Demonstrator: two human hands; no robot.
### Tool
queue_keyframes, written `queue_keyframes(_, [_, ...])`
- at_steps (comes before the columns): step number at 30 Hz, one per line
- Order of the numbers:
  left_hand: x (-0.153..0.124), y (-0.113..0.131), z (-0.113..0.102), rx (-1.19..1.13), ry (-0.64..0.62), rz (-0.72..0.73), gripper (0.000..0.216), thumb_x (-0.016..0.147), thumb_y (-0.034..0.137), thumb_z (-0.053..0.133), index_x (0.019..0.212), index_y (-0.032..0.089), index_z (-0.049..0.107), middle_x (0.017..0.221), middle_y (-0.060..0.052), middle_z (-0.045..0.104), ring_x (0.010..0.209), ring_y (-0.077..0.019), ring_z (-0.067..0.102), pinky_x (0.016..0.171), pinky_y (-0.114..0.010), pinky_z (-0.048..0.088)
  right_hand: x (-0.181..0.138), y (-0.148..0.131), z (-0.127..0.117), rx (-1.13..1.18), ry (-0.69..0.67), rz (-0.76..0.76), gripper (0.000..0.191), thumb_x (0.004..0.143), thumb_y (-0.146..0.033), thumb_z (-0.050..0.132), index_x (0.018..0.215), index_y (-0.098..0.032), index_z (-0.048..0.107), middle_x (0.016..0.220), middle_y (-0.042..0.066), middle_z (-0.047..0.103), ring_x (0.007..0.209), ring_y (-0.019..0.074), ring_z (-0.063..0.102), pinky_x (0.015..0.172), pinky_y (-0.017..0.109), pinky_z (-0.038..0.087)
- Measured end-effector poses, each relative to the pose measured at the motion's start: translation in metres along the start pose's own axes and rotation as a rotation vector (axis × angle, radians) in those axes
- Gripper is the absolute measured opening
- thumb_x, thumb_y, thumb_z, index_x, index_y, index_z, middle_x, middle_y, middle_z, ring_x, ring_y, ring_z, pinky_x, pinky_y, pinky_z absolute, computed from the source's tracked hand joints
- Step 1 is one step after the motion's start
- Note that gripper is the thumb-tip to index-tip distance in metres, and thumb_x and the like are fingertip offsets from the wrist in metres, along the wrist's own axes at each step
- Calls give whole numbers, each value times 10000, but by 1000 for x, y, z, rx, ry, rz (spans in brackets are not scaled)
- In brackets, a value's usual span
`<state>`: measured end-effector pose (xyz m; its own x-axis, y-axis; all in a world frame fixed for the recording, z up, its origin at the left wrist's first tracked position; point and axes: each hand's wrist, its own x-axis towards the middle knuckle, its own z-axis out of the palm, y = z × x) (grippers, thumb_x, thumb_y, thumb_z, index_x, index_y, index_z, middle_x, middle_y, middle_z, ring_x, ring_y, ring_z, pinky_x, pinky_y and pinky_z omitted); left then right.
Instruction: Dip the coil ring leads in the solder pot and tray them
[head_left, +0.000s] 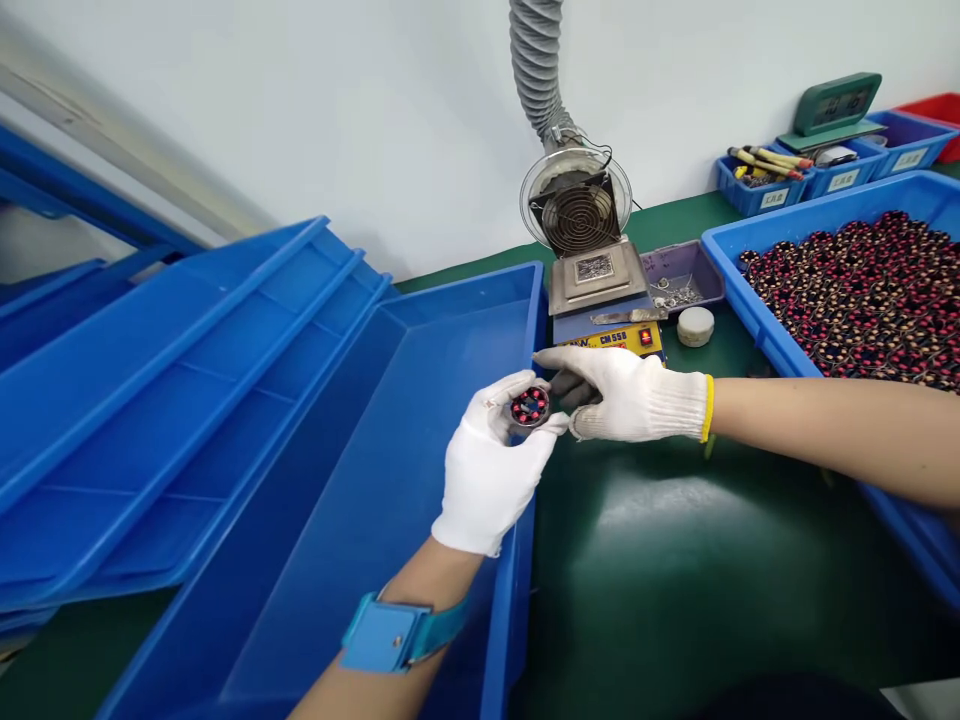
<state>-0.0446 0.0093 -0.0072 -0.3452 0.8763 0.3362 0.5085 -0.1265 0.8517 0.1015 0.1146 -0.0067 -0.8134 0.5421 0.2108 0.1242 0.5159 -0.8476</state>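
Note:
My left hand (495, 455), in a white glove, is closed around a small motor stator (529, 406), a round black part with red windings in a ring. Thumb and fingers grip it by the rim, face up, above the right wall of the blue tray. Close on its right is my right hand (619, 395), also gloved. Its index finger stretches out past the stator and its thumb lies apart, near my left fingertips. The other fingers curl below, grey at the tips. I see nothing held in it.
A solder pot (596, 280) with a yellow front stands behind my hands, under a fan and duct (536, 60). Beside it are a scrap box (682, 280) and a white round tin (695, 327). Many stators fill the right tray (780, 335); stacked blue trays (187, 390) lean at left.

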Motion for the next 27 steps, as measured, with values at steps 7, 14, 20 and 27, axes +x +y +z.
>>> queue_keyframes(7, [3,-21,-1,139,20,123,487,725,296,766,1165,175,597,1223,-117,623,1148,-273,614,1011,-428,502,-1,-7,-22,125,178,90,640,734,-169,633,1366,-204,531,1028,10,696,957,156,658,847,262,544])
queue_keyframes(14, [2,-18,0,292,-76,422,437,753,184,722,1170,203,591,1358,-123,539,1238,-270,553,938,-416,554,-1,2,-14,109,9,176,535,772,-226,664,1303,-214,601,984,9,717,891,157,659,827,252,524])
queue_keyframes(20, [-1,-8,5,198,-36,287,602,670,314,794,1219,187,581,1368,-125,565,1240,-291,560,998,-431,523,-7,-10,-4,122,78,156,478,766,-191,662,1242,-221,634,971,0,717,883,142,665,797,220,524])
queue_keyframes(27, [-8,14,12,361,66,-36,583,679,235,664,1260,219,625,1069,-50,743,986,-267,697,889,-378,560,-13,-25,4,70,201,133,524,713,-130,667,1234,-159,618,935,19,709,838,141,670,746,245,554])
